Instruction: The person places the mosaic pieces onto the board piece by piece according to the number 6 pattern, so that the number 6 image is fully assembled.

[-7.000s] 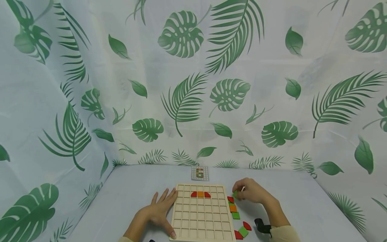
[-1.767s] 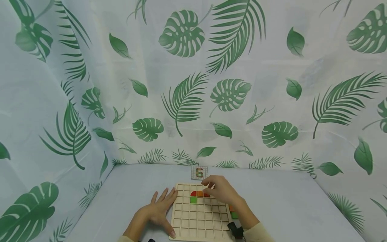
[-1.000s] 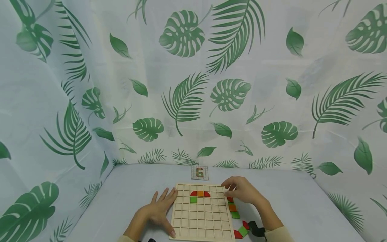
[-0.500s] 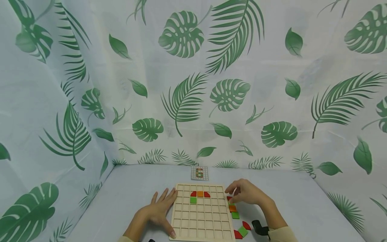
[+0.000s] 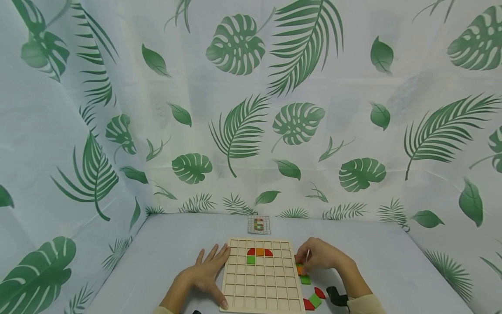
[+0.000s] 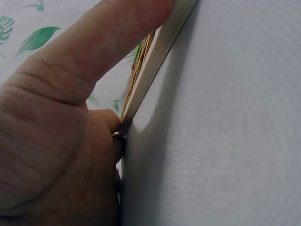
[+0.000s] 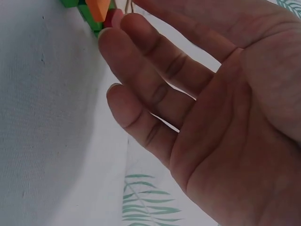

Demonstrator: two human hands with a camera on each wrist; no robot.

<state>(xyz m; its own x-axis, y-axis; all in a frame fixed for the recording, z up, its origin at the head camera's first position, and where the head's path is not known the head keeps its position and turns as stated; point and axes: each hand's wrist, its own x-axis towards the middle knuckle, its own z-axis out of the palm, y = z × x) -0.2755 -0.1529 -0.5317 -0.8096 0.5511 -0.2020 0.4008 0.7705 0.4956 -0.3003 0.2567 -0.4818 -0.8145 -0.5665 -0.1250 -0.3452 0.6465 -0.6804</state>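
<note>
A pale wooden grid board lies flat on the table. In its upper rows sit two red rounded pieces with an orange square between them and a green square below the left one. My left hand spreads along the board's left edge, thumb at the near corner; the left wrist view shows the thumb on the board's side. Right of the board, my right hand pinches an orange square tile, which looks tilted over green pieces in the right wrist view.
A small pattern card lies behind the board. Near the board's right edge are a green tile, another green tile and red pieces. Leaf-print cloth walls the table's back and sides.
A green square has come onto the board under the left red piece. My right hand went from the board back to the pieces at right and down to the orange tile. My left hand has stayed.
</note>
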